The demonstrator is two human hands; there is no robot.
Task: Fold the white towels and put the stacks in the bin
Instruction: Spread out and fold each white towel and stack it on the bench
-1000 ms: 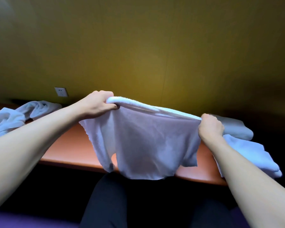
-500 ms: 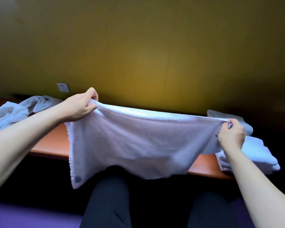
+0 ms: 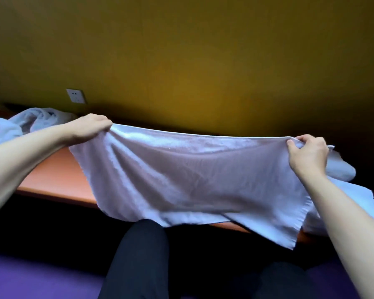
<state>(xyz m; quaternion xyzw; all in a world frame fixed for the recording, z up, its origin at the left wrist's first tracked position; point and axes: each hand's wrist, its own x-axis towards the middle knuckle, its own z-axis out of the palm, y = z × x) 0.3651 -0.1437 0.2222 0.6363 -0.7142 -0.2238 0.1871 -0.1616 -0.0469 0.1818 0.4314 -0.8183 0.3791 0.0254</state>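
Fingers, left: those of the left hand were curled tight round the towel's top-left corner, clamped on the cloth.
Unfolded pile: a rumpled heap of white towels lay on the worktop at far left, behind the left forearm, clearly not folded yet.
Wall socket: a white outlet sat on the yellow wall above that heap.
Towel in hand: the white towel was stretched wide between both hands, top edge nearly taut and level, body sagging over the worktop's front edge toward the dark-trousered legs.
Lower right corner: one flap hung lower than the rest, so the sheet was not yet squared.
Fingers, right: the right hand pinched the top-right corner, thumb and fingertips closed on the hem.
Folded side: more white towelling rested on the worktop just beyond the right hand; it looked like a laid-down stack, though how neat or how many I could not tell.
Bin: not in view anywhere.
Progress, as I judged it: early to middle. This towel was opened out with no fold made, the left pile was waiting, and nothing showed any stack put in a bin.
Left to do: fold this one, work through the heap, then carry the stacks over.
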